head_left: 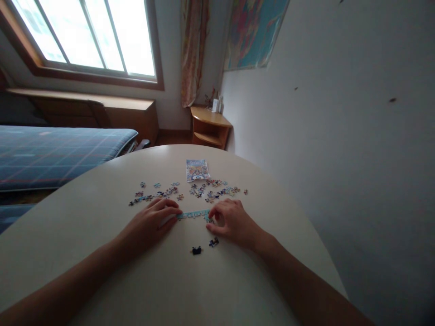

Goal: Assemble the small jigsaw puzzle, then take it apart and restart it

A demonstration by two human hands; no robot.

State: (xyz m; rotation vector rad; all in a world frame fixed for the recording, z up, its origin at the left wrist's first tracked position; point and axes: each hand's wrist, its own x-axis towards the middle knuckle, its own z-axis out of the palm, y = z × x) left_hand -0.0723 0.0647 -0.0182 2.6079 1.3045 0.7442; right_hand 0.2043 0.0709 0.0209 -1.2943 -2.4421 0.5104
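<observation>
A narrow strip of joined light-blue jigsaw puzzle pieces [193, 214] lies on the white table in front of me, running left to right. My left hand [154, 220] rests on the table, its fingers stretched out and their tips at the strip's left end. At the other end, my right hand [231, 220] curls its thumb and fingers around a puzzle piece [208, 216] that turns down toward me. Its grip partly hides that piece. Closer to me lie a dark puzzle piece [196, 250] and a dark, multicoloured puzzle piece [214, 242], both untouched.
Several loose puzzle pieces [170, 192] spread beyond my left hand, and more loose pieces [217, 190] lie beyond my right. Behind them is a printed picture sheet [197, 170]. The round table [163, 290] has a bed [61, 154] at its left and a wall [340, 149] at its right.
</observation>
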